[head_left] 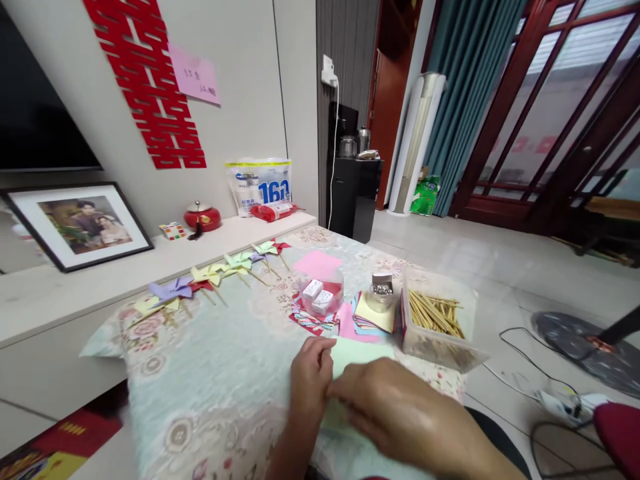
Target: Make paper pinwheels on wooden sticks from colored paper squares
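Note:
A pale green sheet of paper lies at the near side of the cloth-covered table, partly covered by both hands. My left hand is closed at the sheet's left edge, its thumb and forefinger on the paper. Across the sheet reaches my right hand, somewhat blurred, its fingers closed and meeting the left hand. Whatever the right fingers hold is hidden. Just beyond the sheet are a stack of coloured paper squares with a small tub of metal pieces on top, and a clear round container holding small white boxes.
A plastic bin of thin brown sticks stands at the right. Finished paper pinwheels line the table's far left edge. Behind them, a ledge carries a framed photo, a red pot and a plastic bag.

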Demonstrator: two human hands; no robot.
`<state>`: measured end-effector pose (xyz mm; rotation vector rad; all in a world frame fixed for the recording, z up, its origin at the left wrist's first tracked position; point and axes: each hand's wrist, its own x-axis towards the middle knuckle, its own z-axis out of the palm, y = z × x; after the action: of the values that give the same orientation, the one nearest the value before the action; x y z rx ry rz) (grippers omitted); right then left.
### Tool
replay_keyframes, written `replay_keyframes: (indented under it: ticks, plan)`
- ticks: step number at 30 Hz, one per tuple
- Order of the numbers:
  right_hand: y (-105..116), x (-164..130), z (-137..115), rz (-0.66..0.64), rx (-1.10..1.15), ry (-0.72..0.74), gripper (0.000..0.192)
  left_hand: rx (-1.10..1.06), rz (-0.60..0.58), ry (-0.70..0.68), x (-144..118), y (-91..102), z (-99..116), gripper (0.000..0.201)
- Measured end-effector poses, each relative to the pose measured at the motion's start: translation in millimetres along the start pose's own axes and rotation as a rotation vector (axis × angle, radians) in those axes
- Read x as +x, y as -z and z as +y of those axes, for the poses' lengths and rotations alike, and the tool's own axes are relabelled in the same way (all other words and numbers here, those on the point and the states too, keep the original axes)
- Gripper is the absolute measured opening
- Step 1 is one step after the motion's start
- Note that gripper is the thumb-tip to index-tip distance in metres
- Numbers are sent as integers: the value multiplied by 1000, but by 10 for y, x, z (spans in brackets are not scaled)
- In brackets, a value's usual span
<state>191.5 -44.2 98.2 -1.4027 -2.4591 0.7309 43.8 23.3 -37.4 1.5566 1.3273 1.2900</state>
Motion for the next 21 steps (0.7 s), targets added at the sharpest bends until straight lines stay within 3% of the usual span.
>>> replay_keyframes:
  ticks: [3, 7, 16, 21]
  plan:
    - [121, 97, 372, 62, -160, -169, 19, 219, -77, -235, -34, -108, -6, 34]
    - [112, 168, 718, 158, -224, -316, 23, 454, -169, -304, 7, -238, 19, 47]
    - [-254, 370, 791, 77, -312, -291, 31, 775, -177, 39, 98, -340, 156, 52]
    - [-364, 436, 971, 68, -281, -306, 28, 839, -180, 101, 96, -369, 160, 53]
